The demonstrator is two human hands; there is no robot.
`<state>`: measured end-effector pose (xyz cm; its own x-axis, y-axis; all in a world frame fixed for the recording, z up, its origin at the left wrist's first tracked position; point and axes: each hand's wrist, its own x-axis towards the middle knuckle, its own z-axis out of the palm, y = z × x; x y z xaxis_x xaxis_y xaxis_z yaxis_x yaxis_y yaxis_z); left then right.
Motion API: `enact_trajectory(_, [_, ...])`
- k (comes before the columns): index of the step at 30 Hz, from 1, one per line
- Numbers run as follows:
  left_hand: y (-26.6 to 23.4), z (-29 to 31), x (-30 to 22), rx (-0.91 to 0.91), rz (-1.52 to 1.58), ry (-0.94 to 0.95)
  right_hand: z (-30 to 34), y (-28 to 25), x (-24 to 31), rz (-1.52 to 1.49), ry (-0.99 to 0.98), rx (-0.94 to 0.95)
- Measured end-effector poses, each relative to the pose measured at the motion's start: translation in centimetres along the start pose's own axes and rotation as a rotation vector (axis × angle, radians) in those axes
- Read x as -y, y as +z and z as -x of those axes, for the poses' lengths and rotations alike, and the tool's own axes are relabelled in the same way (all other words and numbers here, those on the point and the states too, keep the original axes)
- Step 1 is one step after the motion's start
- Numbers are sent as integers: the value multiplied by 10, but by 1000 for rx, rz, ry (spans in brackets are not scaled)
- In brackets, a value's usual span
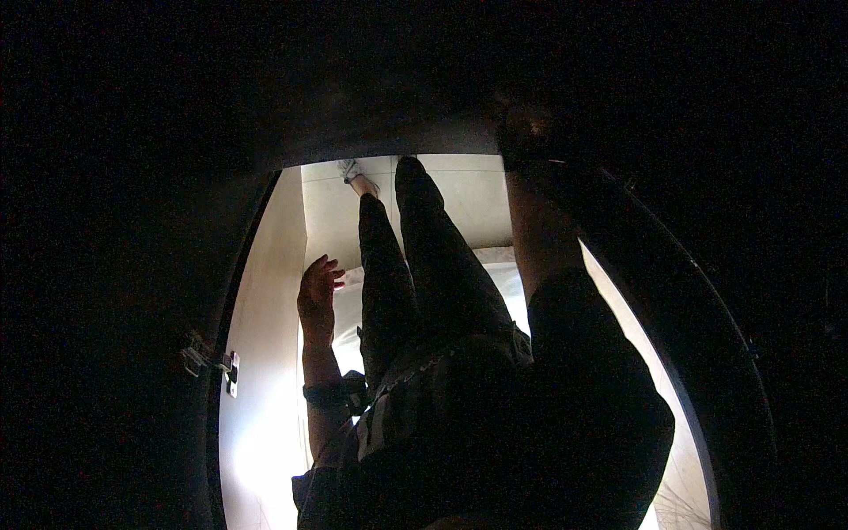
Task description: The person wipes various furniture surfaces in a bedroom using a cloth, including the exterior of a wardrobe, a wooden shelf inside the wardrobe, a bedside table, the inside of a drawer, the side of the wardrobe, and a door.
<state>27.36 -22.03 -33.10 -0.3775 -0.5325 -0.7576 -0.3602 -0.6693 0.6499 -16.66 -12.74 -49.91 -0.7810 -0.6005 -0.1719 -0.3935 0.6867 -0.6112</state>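
My left hand (320,287) hangs beside my left leg, outside a dark cupboard-like interior. Its fingers are loosely bent and apart, with nothing in them, and a dark band circles the wrist or forearm. My right forearm (543,225) reaches over the front edge into the dark interior (397,132). Only a faint patch of my right hand (530,128) shows there. Its fingers, and anything they touch or hold, are lost in the dark.
A pale door panel (265,291) stands at the left, joined by a metal hinge (212,358) to the dark side wall. My legs (442,256), in dark trousers, stand on a light tiled floor (468,194). A curved dark frame edge (698,274) runs down the right.
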Motion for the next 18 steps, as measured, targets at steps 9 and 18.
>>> enact_trajectory(9, [6, -1, -26, -112, -154, -67, -73, 20, 16, 221, 4, -129])
enact_trajectory(18, [57, -34, -55, -55, -183, -131, 16, 142, 172, -526, -219, 556])
